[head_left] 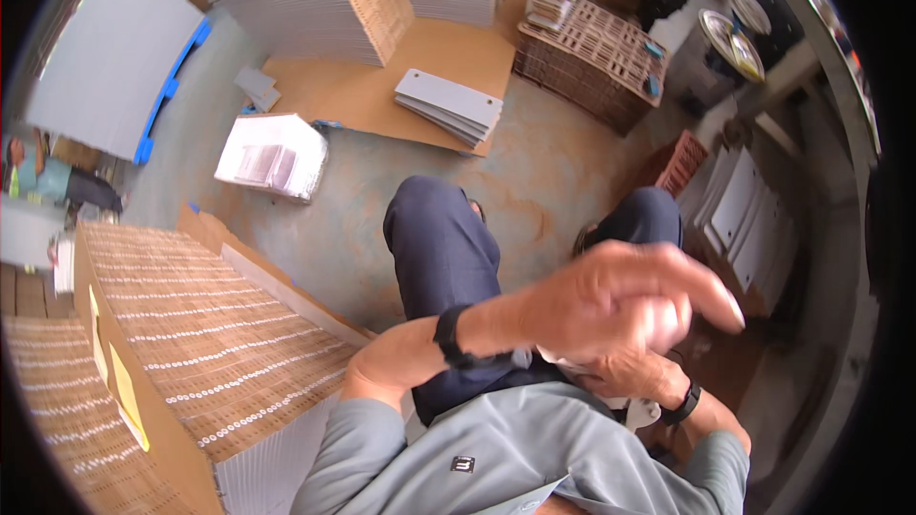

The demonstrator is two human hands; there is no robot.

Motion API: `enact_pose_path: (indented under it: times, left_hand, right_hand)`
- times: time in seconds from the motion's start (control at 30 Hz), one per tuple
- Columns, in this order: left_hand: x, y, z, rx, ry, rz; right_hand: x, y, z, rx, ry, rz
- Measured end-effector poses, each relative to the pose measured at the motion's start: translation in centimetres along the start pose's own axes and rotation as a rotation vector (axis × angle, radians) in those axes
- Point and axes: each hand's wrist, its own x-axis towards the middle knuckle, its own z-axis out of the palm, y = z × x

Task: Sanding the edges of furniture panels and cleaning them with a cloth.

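My left hand (611,303) reaches across to the right in front of my body and is smeared by motion. Its index finger points to the right and the other fingers look curled; whether anything is between them does not show. Below and partly behind it is my right hand (630,374), close to my lap, its fingers mostly hidden. A pale piece (563,360) shows beside the right hand, too covered to name. Under the right wrist lies a whitish part with small holes (641,414). Both wrists wear black bands.
At left stand stacks of brown boards with rows of white rings (229,324). Ahead are a wrapped white package (272,157), grey panels (448,103) on cardboard (382,114), and a brown crate (596,57). More grey panels (749,219) lean at right. Other people work farther off.
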Motion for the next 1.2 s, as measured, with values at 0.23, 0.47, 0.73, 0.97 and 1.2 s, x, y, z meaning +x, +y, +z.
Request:
enact_pose_path:
  times: [0.23,0.47,0.73,0.97,1.2]
  left_hand:
    - [-0.6,2.8,12.5,-0.658,-0.12,0.047]
    - [3.2,-2.8,9.5,-0.363,-0.636,0.22]
    - [16.3,-23.3,-9.5,0.508,0.168,-0.564]
    - [17.4,-37.5,-11.8,1.009,0.11,-0.88]
    - [17.7,-40.3,-13.9,1.15,0.054,-0.897]
  right_hand:
    - [-2.7,-1.2,-0.5,0.563,0.186,0.365]
    - [-8.0,-3.3,-0.5,0.378,1.054,0.823]
    - [-12.4,-4.8,3.4,0.382,1.121,1.28]
    - [-13.6,-6.3,5.8,0.331,1.065,1.37]
    - [-15.4,-6.0,7.7,0.471,1.136,1.372]
